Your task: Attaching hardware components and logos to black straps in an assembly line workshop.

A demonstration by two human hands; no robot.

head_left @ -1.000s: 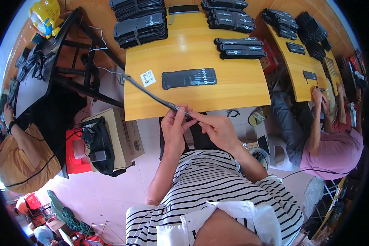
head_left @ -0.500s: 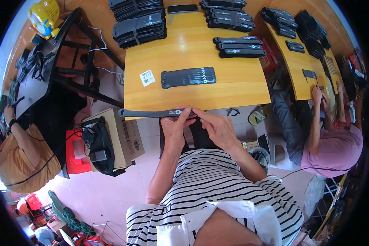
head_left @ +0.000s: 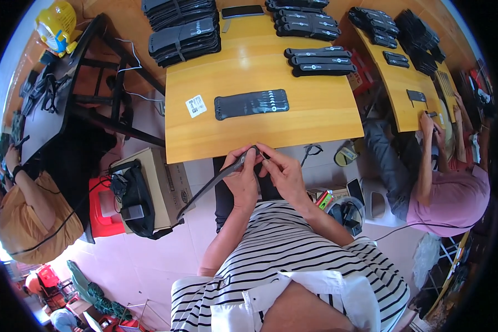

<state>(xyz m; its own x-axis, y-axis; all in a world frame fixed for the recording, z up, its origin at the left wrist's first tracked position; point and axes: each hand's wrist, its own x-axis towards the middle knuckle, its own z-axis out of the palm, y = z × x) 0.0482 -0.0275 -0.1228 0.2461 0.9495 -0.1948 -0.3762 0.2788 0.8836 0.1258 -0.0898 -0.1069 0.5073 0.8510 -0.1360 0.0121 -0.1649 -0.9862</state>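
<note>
My left hand is closed around a long, narrow black strap with light printing. The strap slants down and left from my fingers, past the table's front edge. At its near end, my right hand pinches with thumb and forefinger, close against the left fingertips. A thin dark piece shows between the right fingers, too small to make out. Ahead of both hands, a flat stack of black straps with pale markings lies on the yellow wooden table. Left of that stack is a white label sheet.
Bundled black straps stand at the table's far left, more bundles at the far right, with loose straps before them. A phone lies between. A cardboard box is at my left. Co-workers sit on both sides.
The strap has swung from lying level along the table edge to slanting down and left. Both hands have drawn closer together at its end.
</note>
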